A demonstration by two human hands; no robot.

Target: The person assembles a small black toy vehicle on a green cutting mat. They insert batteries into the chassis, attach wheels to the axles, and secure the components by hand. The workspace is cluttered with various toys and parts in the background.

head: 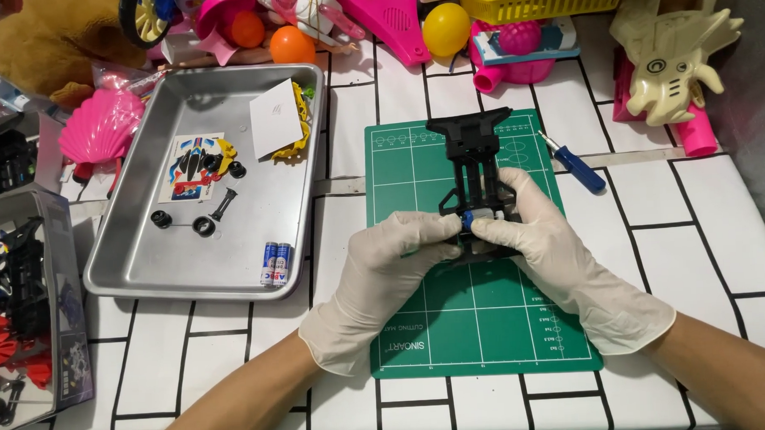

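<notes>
A black toy car chassis (472, 157) lies on a green cutting mat (488, 321) in the middle of the table. Both my hands wear white gloves. My left hand (385, 274) pinches the near end of the chassis from the left, thumb and fingers closed on it. My right hand (554, 260) grips the same end from the right. Between my fingertips sits a small blue and silver part (472, 219) set into the chassis.
A metal tray (138, 266) at the left holds a sticker sheet (196, 166), small black wheels, two batteries (276, 263) and a white card. A blue screwdriver (574, 162) lies right of the mat. Toys crowd the far edge; a parts box (30, 312) stands at the left.
</notes>
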